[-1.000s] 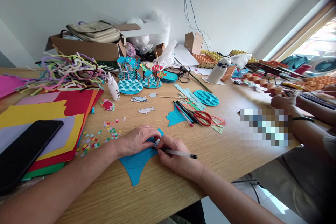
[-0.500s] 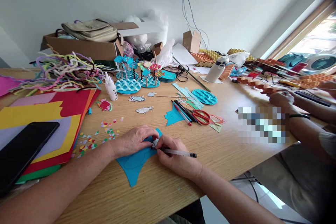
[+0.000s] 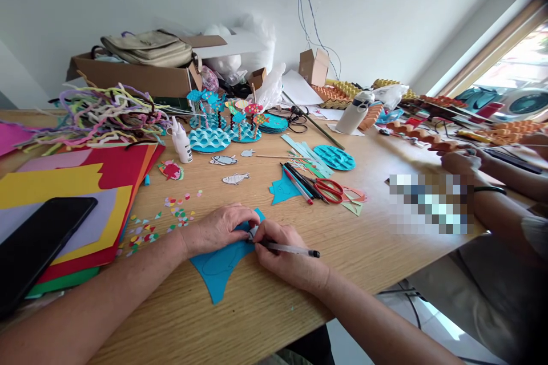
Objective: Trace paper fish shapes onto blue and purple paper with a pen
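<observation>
A piece of blue paper (image 3: 216, 274) with a fish outline drawn on it lies on the table under both hands. My left hand (image 3: 216, 230) is closed, its fingertips pinning a small white paper cutout (image 3: 253, 233) against the upper part of that sheet. In my right hand (image 3: 285, 251) is a pen (image 3: 295, 250) with a clear barrel and black end, gripped near its tip. The tip meets the paper by the cutout, mostly hidden by my fingers. Two white paper fish (image 3: 236, 179) and a blue scrap with a drawn outline (image 3: 283, 189) lie beyond my hands.
Red-handled scissors (image 3: 329, 190) lie beside several pens (image 3: 298, 185). A glue bottle (image 3: 181, 142) stands behind paper confetti (image 3: 148, 234). Coloured sheets (image 3: 115, 199) and a black phone (image 3: 40, 251) are at left. Another person's hands (image 3: 462, 162) hold an orange egg-carton strip (image 3: 422, 136) at right.
The pen's back end has shifted very slightly left and down. My left hand and the blue paper stay where they were.
</observation>
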A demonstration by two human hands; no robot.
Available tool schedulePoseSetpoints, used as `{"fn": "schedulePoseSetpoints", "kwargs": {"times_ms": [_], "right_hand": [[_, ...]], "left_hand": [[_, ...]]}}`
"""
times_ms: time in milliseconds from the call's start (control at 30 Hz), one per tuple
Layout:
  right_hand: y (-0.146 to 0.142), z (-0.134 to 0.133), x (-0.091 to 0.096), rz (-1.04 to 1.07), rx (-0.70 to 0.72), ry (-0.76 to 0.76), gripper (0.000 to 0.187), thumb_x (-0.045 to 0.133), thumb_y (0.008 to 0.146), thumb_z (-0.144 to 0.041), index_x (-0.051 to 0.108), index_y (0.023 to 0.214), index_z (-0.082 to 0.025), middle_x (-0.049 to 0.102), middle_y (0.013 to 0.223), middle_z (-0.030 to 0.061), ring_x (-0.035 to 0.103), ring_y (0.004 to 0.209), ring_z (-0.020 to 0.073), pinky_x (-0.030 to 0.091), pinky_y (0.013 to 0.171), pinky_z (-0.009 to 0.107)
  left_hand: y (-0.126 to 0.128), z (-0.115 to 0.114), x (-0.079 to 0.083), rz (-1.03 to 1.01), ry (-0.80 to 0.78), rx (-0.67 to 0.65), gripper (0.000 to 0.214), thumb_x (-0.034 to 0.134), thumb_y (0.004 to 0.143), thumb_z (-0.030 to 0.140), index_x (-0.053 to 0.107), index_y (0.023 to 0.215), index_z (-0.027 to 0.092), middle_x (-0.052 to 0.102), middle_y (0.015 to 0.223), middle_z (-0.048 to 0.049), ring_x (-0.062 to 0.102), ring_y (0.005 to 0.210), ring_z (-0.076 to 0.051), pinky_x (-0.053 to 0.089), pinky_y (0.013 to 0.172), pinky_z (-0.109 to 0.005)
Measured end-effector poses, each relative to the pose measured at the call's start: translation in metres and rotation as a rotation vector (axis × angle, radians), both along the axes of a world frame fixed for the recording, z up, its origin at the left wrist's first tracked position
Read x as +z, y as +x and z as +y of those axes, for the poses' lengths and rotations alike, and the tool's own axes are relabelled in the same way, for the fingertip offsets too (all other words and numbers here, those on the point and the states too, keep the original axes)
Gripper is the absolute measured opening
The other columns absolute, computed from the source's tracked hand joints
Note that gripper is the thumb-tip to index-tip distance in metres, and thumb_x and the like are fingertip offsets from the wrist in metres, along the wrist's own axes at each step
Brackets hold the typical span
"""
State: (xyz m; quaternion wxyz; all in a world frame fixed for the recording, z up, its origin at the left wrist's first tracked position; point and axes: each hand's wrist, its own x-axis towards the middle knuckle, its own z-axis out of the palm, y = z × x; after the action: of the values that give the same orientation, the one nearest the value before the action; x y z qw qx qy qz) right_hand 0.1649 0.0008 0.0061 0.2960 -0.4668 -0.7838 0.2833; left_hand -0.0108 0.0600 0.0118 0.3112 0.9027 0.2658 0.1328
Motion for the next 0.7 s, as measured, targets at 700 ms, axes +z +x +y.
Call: {"fn": "schedulePoseSetpoints", "kwargs": {"times_ms": [700], "right_hand": [[0.0013,-0.0009,0.001,0.011,0.036,0.038,0.012,0.045,0.065,-0.009,0.047,0.069,-0.021,0.047,0.054,-0.0053,0.042,0.047,0.0087,0.034,0.049,0.018]], "left_hand": [[-0.0005,0.0015,-0.0032,-0.013,0.024,-0.02,0.023,0.062,0.08,0.009,0.057,0.099,0.02,0.06,0.097,0.0001,0.053,0.094,-0.017,0.039,0.085,-0.028]]}}
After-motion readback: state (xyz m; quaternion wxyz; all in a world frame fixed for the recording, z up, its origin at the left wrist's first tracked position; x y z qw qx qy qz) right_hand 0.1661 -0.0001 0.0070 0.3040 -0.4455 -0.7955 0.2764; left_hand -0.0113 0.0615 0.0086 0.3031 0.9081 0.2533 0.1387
